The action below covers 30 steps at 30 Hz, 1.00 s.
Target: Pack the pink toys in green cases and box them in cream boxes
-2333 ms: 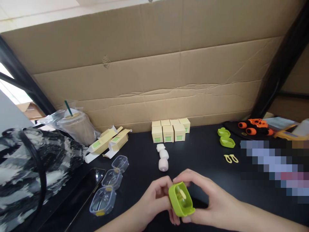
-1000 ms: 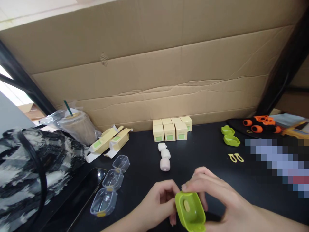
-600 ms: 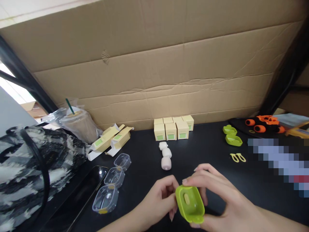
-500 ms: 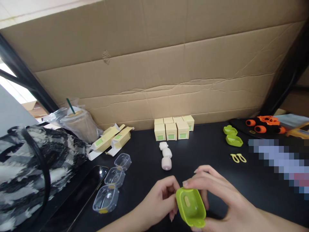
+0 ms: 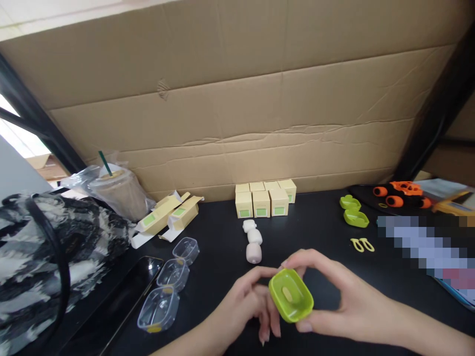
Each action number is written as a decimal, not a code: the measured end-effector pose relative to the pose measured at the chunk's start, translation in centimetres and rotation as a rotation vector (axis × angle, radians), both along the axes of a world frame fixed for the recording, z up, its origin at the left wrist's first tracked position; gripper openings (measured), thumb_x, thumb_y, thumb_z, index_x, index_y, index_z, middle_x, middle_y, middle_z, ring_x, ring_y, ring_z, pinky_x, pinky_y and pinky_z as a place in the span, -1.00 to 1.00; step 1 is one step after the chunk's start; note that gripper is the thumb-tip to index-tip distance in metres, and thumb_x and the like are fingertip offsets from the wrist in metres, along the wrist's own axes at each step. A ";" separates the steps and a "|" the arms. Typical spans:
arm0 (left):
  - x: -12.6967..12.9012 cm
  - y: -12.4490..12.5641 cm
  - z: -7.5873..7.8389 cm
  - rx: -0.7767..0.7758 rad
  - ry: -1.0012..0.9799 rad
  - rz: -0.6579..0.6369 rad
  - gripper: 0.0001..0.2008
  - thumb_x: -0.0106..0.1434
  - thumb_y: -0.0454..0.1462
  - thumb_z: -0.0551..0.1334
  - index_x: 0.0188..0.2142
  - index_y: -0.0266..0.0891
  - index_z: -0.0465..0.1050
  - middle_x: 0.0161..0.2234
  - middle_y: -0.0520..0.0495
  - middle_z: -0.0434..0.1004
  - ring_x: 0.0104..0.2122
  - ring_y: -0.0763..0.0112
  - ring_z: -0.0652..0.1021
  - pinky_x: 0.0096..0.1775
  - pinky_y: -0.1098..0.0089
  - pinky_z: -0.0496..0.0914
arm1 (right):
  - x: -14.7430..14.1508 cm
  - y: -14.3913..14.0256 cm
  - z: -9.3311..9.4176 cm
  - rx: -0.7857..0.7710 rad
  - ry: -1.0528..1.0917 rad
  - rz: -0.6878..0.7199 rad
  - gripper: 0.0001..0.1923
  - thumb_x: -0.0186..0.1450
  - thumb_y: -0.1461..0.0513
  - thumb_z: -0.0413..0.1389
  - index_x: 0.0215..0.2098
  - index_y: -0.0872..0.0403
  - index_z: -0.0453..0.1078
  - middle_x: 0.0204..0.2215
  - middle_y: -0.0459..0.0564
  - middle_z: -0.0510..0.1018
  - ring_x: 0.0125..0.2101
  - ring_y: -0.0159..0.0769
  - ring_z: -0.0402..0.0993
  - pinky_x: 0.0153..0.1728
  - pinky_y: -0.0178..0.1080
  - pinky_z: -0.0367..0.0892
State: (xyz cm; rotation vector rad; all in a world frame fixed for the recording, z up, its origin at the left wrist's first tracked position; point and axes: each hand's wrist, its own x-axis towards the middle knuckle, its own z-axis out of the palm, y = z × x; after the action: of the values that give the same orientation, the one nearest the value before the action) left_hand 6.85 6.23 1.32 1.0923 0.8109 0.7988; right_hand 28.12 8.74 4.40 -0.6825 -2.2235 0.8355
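I see a big cardboard sheet (image 5: 237, 113) filling the upper half of the frame, standing behind a black table (image 5: 319, 237). At far left lies a black-and-white patterned bag (image 5: 40, 262), and just right of it an iced drink cup (image 5: 120, 190) in a clear bag. Low in the centre, my right hand (image 5: 334, 301) and left hand (image 5: 245, 306) meet on a small lime-green case (image 5: 290, 294). The right fingers are curled round its top and right edge with the thumb pressed under its lower rim, clamped on it; the left fingertips touch its left side, fingers bent close together. The case faces up at me, showing a pale yellow oval in its middle. Above the hands, mid-frame, a row of small cream boxes (image 5: 265, 199) stands against the cardboard, with pale pink pieces (image 5: 252, 240) lined up below them. Lower left lie three clear plastic shells (image 5: 168, 284). At right sit two green case halves (image 5: 352, 211).
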 end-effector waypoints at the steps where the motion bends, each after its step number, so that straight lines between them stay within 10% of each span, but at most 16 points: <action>1: -0.2 0.1 -0.1 0.006 -0.068 -0.026 -0.42 0.11 0.05 0.21 -0.02 -0.32 0.32 -0.58 -0.06 0.56 -0.73 0.52 0.39 -0.64 0.54 0.30 | 0.2 0.3 0.1 -0.016 -0.025 0.005 -0.46 0.11 0.20 0.32 0.01 -0.03 0.28 -0.16 -0.05 0.51 -0.16 -0.26 0.47 -0.09 -0.23 0.39; 12: 0.0 -0.8 0.9 -0.274 -0.203 -0.160 -0.53 0.23 0.02 0.12 -0.13 -0.37 0.43 -0.38 -0.25 0.62 -0.59 0.49 0.53 -0.45 0.51 0.37 | 1.2 1.2 0.8 0.069 -0.254 0.279 -0.39 0.22 0.26 0.19 0.21 -0.01 0.15 0.11 0.10 0.41 0.14 -0.10 0.29 0.16 0.03 0.17; 20: 0.2 -1.4 0.3 -0.318 -0.285 -0.204 -0.62 0.15 -0.19 0.26 -0.09 -0.37 0.37 -0.27 -0.35 0.62 -0.55 0.41 0.58 -0.40 0.45 0.39 | -1.2 4.1 1.7 0.347 -0.212 0.069 -0.60 0.26 0.44 -0.05 0.02 0.06 0.33 -0.11 0.08 0.50 -0.10 -0.23 0.43 -0.08 -0.09 0.35; 26: 0.2 -1.2 0.8 -0.208 -0.243 -0.140 -0.59 0.12 -0.15 0.27 -0.11 -0.39 0.40 -0.33 -0.38 0.63 -0.60 0.40 0.56 -0.45 0.38 0.46 | -4.4 6.5 1.0 0.583 -0.512 0.277 -0.34 0.09 0.54 -0.03 0.15 0.09 0.24 0.15 0.10 0.34 0.19 -0.16 0.15 0.16 0.00 0.06; 30: 0.2 -0.8 0.6 -0.199 -0.260 -0.112 -0.62 0.13 -0.16 0.26 -0.13 -0.39 0.38 -0.33 -0.39 0.63 -0.59 0.40 0.57 -0.45 0.37 0.48 | -5.6 7.5 0.2 0.578 -0.488 0.336 -0.53 0.25 0.43 0.03 0.11 0.05 0.30 0.10 0.00 0.43 0.23 -0.19 0.10 0.20 0.00 -0.03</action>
State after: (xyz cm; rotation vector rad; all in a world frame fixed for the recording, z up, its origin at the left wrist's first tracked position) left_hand 7.03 5.40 1.92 0.8289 0.5906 0.7305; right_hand 22.57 16.29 4.56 -0.2439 -2.8858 0.1326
